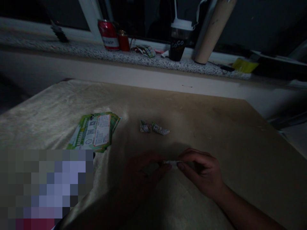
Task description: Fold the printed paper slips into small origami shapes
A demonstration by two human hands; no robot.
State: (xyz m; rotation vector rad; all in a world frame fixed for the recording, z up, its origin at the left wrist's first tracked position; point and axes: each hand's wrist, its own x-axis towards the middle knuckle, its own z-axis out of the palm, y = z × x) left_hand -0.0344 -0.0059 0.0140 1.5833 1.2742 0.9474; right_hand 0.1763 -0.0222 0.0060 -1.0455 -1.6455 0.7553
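Between my two hands is a small folded strip of printed paper [172, 162], held low over the table. My left hand [147, 167], in deep shadow, pinches its left end. The right end sits between the thumb and fingers of my right hand [203, 171]. Just beyond the hands, two small crumpled or folded printed pieces [145, 126] lie side by side on the table. To the left is a stack of green and white printed leaflets [96, 132], slightly fanned out.
A pale cloth-like cover lies over the table [240, 143]. Along the speckled windowsill [81, 51] stand a red drink can [108, 35], a smaller red container [124, 41], a lidded dark cup [177, 41] and a cardboard tube [213, 32]. A pixelated patch hides the lower left.
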